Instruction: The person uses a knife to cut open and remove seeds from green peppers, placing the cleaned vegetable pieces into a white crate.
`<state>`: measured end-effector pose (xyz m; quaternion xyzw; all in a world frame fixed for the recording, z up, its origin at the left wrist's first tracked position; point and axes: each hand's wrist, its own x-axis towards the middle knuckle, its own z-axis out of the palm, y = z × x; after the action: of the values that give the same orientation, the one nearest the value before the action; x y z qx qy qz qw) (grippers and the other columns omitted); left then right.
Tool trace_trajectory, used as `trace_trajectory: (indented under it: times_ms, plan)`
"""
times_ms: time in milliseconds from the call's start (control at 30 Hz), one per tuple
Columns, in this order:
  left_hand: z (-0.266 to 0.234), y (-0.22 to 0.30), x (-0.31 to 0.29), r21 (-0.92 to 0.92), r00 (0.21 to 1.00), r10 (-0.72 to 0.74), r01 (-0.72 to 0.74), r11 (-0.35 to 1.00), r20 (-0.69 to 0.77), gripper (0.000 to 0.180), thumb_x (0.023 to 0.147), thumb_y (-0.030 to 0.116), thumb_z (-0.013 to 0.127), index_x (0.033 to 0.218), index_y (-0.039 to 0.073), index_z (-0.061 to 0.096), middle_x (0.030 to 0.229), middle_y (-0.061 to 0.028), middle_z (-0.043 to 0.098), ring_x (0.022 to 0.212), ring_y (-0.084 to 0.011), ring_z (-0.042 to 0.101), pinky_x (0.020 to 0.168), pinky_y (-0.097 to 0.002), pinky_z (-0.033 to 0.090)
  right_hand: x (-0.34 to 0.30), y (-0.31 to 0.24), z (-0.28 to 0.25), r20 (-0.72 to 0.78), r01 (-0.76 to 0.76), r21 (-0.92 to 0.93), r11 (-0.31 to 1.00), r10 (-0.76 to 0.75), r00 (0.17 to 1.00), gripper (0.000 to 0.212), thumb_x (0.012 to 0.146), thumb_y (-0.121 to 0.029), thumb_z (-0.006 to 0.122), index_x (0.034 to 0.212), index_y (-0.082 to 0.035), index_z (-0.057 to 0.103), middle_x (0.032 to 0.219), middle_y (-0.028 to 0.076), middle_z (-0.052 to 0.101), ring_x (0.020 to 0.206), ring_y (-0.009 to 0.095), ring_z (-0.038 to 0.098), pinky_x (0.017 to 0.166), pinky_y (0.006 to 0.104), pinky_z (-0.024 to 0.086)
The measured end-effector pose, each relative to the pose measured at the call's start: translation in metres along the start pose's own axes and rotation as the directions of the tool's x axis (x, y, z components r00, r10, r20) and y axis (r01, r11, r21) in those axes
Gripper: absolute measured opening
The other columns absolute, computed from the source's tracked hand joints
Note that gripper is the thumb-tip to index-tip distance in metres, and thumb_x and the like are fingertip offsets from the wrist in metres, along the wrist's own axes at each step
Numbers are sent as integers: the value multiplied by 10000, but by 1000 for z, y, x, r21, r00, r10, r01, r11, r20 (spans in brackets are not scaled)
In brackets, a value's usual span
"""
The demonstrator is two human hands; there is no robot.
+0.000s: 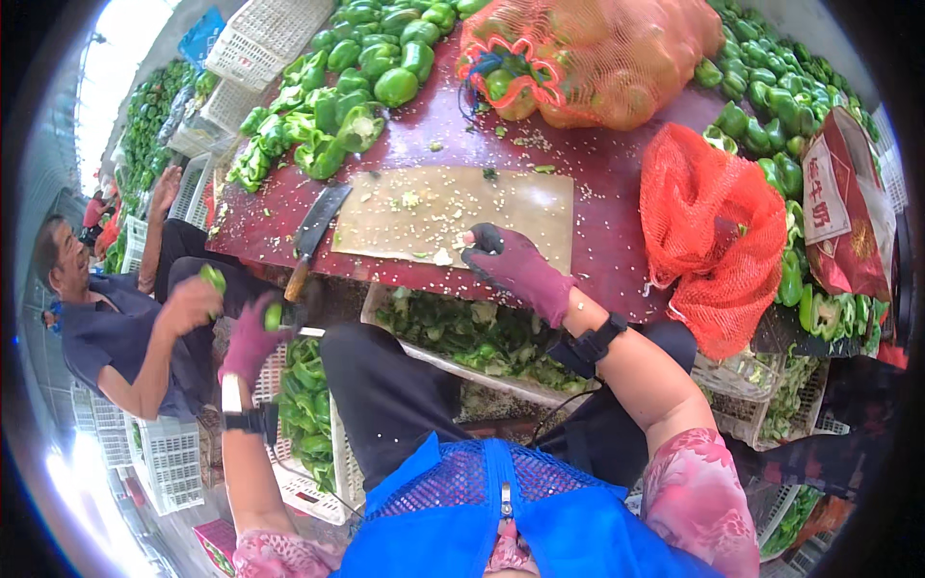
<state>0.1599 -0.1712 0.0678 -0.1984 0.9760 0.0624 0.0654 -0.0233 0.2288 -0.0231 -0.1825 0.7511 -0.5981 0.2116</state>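
Note:
My left hand (251,339), in a purple glove, is out to the left above a white crate and closed around a piece of green bell pepper (274,316). At the near edge of a tan cutting board (453,207), my gloved right hand (520,272) has its fingers curled in. What they hold, if anything, is hidden. Pale seeds and small core scraps lie scattered over the board. A cleaver (321,220) with a wooden handle rests at the board's left side, its handle jutting past the edge of the red table (607,255).
Green peppers (376,63) are heaped at the far left and far right. An orange net sack (607,58) of peppers and a red net bag (713,231) lie on the table. Crates (472,361) of trimmings stand below. A co-worker (145,328) sits at left, holding a green pepper.

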Motion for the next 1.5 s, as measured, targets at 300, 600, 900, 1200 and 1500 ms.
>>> trace_trajectory:
  times_ms: [300,600,900,1200,1500]
  plan:
    - [25,21,41,-393,972,2,-97,914,-236,536,780,291,730,1226,43,566,1211,-173,583,1114,-340,561,938,-392,447,0,12,5,-31,-111,306,945,126,992,318,862,-197,651,1097,-5,555,798,7,578,677,68,505,599,241,433]
    - [44,101,255,-250,945,-31,-54,967,-326,806,743,325,750,1416,116,359,1425,-183,403,1258,-367,460,1026,-421,411,1,9,2,-81,-98,360,928,136,987,278,903,-150,630,1128,-4,558,875,9,607,747,65,514,656,234,451]
    - [62,83,291,-282,960,-155,86,956,-233,536,726,258,701,1214,90,554,1137,-198,633,1076,-369,597,897,-444,481,4,17,3,-106,-122,155,980,139,985,356,856,-156,648,1180,-38,557,861,78,646,765,123,594,720,291,494]
    - [15,139,168,-884,995,95,-27,466,20,477,723,144,797,1140,11,606,995,-61,669,836,-135,614,730,-275,514,1,13,9,-16,-81,463,882,100,995,343,884,-109,625,1205,-36,527,968,66,641,789,113,600,703,258,495]
    - [73,261,40,-568,838,537,-491,661,-99,579,751,167,772,1272,51,547,1204,-150,621,1118,-246,594,964,-322,459,8,6,5,93,-254,579,775,247,965,438,915,-315,642,1212,-19,516,1043,62,626,778,151,618,649,283,526]
